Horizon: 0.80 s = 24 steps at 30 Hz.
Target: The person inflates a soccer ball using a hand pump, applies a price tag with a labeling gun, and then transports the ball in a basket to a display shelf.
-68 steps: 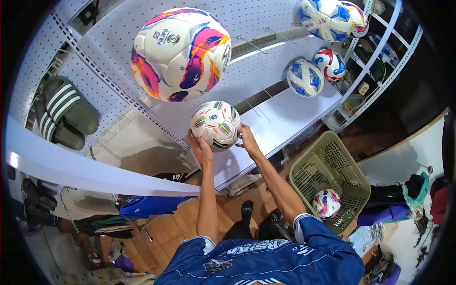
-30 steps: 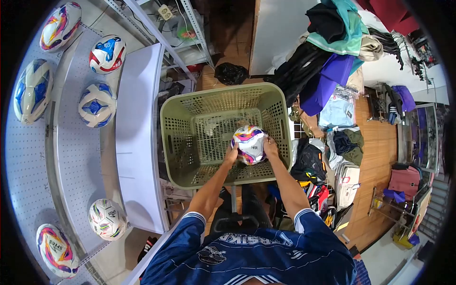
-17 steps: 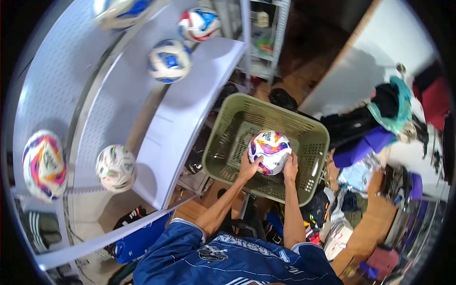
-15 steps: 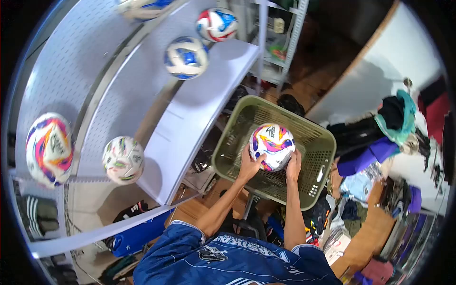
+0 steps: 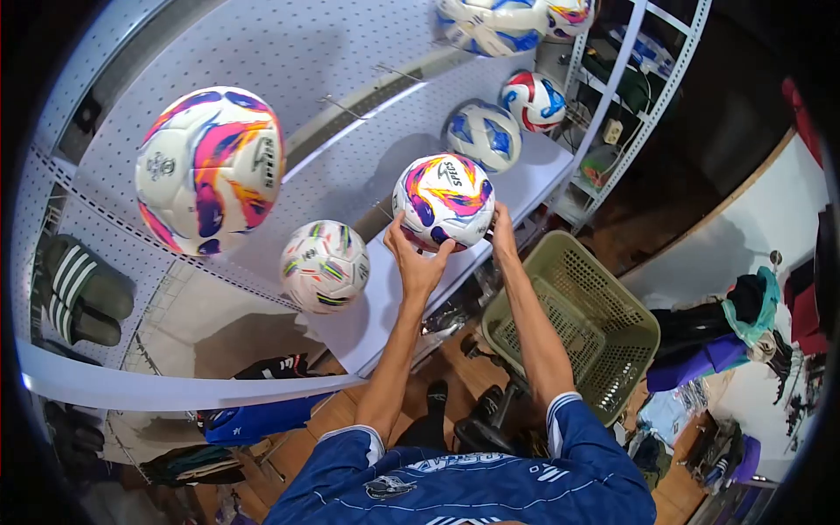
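A white soccer ball with pink, orange and purple swirls [image 5: 444, 199] is gripped between my two hands, over the front of the white shelf [image 5: 363, 337]. My left hand [image 5: 417, 260] wraps its lower left side, thumb at the bottom. On the ball's right side rests my right hand [image 5: 502, 232]. A white ball with small green and pink marks [image 5: 325, 266] lies on the shelf to the left. Behind the held ball sit a white and blue ball [image 5: 484, 136] and a red, white and blue ball [image 5: 533, 101].
The green plastic basket [image 5: 573, 324] stands right of the shelf. A larger swirled ball [image 5: 210, 171] is at upper left, and more balls [image 5: 494, 24] are at the top. Slides [image 5: 87, 289] hang at the left. Clothes [image 5: 700, 341] are piled at the right.
Both hands have lifted the swirled ball out of the basket and carried it up and left to the shelf. The view has shifted, so the basket appears farther right.
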Each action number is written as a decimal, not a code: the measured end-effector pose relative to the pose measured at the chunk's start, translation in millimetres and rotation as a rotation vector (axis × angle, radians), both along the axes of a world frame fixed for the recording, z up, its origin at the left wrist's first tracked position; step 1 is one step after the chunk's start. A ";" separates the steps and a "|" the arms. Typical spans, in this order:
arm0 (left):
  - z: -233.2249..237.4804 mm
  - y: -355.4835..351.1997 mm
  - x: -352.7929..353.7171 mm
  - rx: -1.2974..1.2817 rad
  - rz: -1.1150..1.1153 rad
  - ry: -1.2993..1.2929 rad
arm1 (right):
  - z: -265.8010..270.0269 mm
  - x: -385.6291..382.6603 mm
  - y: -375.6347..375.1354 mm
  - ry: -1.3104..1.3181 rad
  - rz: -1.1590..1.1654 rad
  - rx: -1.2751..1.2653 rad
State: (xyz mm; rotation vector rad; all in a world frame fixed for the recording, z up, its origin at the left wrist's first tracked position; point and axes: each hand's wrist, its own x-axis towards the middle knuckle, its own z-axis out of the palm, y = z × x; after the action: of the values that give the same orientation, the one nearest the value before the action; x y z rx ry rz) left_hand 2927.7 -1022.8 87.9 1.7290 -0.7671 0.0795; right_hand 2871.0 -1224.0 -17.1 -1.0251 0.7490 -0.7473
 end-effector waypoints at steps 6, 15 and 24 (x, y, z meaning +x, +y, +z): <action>-1.2 1.5 51.2 0.007 0.071 -0.053 | 31.9 70.5 1.3 0.019 0.159 0.067; -30.2 -1.4 76.6 0.013 0.096 -0.013 | 28.6 103.3 -5.1 0.161 0.223 0.036; -41.4 -9.0 80.0 0.085 0.075 -0.051 | 16.1 101.3 -11.0 0.060 0.312 0.096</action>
State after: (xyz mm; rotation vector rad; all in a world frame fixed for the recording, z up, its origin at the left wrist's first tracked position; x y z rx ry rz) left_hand 3007.8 -1031.8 46.5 1.8431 -0.7522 0.1446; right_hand 2972.3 -1235.0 -1.1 -1.0499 0.6502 -0.4099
